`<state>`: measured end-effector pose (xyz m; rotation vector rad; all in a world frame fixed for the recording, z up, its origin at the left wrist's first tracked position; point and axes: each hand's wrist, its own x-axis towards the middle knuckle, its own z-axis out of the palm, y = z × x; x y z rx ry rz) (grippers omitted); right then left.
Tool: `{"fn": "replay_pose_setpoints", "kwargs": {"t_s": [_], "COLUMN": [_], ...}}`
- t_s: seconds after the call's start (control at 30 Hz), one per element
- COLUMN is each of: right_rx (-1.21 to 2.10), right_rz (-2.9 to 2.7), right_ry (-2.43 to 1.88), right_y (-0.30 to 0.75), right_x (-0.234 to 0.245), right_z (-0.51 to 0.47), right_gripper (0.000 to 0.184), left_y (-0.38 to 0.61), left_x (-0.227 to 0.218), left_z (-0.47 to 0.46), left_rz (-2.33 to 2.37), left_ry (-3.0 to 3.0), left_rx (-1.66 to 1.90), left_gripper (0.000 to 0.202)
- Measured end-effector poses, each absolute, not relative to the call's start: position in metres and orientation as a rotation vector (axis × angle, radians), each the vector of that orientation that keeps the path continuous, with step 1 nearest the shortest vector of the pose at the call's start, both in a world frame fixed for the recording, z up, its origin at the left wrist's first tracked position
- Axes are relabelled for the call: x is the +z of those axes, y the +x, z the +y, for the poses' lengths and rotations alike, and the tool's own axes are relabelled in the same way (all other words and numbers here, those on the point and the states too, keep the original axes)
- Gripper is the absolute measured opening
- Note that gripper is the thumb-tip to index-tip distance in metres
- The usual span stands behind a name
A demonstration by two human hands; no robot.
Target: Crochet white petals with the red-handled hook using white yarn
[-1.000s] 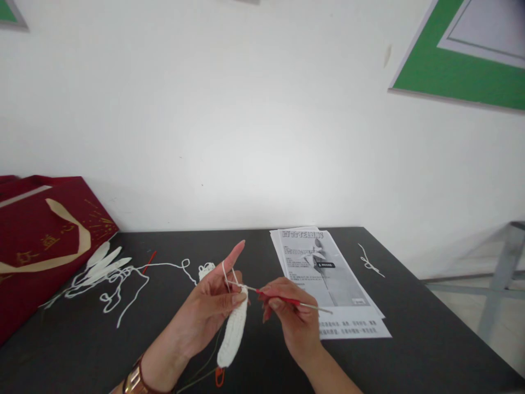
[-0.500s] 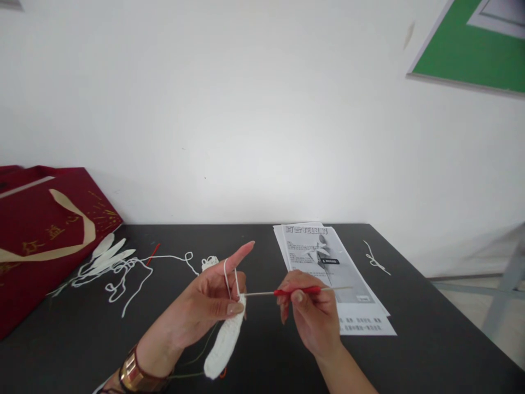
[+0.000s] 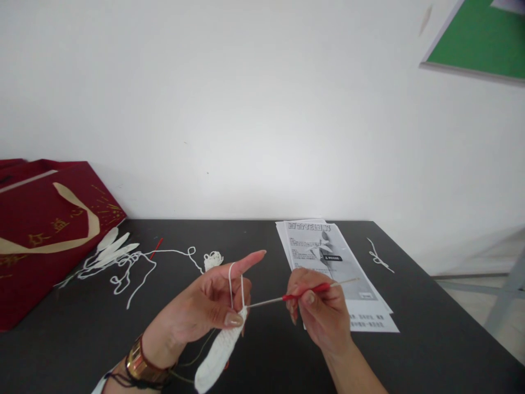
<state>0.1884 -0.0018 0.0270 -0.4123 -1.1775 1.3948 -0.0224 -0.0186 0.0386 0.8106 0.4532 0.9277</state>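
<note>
My left hand (image 3: pixel 217 298) pinches a white crocheted petal (image 3: pixel 219 355) near its top end, with the index finger stretched out. White yarn (image 3: pixel 230 284) loops over that finger and runs down to the petal. In my right hand (image 3: pixel 322 306) is a crochet hook (image 3: pixel 305 291) with a red grip, held like a pen. Its metal shaft reaches left to the petal's top edge; the hook's tip is hidden at the stitches. A thin dark strand hangs under my left hand.
Several white crocheted petals (image 3: pixel 114 250) with loose yarn tails lie by a dark red bag (image 3: pixel 45 241) at the left. A red stick (image 3: pixel 156 249) and a small yarn ball (image 3: pixel 213 259) are nearby. Printed sheets (image 3: pixel 365 298) lie behind my right hand; a knotted yarn piece (image 3: pixel 378 257) is farther right.
The petal has moved a little down and tilted more. The hook now slants, its left end lower than before. Both hands have shifted slightly right, and the view has moved a little.
</note>
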Motion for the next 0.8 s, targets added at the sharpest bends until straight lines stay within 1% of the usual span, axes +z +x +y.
{"fn": "replay_pose_setpoints", "kwargs": {"t_s": [0.3,0.47,0.63,0.8], "right_rx": [1.489,1.538,1.719,1.829], "right_rz": [-1.128,-1.053,-0.879,-0.77], "right_ry": [-0.383,-0.417,-0.477,-0.541], "right_y": [0.19,0.187,0.18,0.167], "right_x": [0.031,0.031,0.027,0.019], "right_z": [-0.001,0.0,0.002,0.0], "right_gripper": [0.012,0.016,0.023,0.023], "left_y": [-0.02,-0.02,-0.021,-0.018], "left_x": [0.036,0.034,0.037,0.042], "left_z": [-0.021,-0.023,-0.023,-0.02], "left_rz": [0.394,0.44,0.484,0.621], "left_ry": [0.829,0.866,0.919,1.042], "left_rx": [0.884,0.861,0.885,0.925], "left_gripper": [0.078,0.076,0.072,0.067]}}
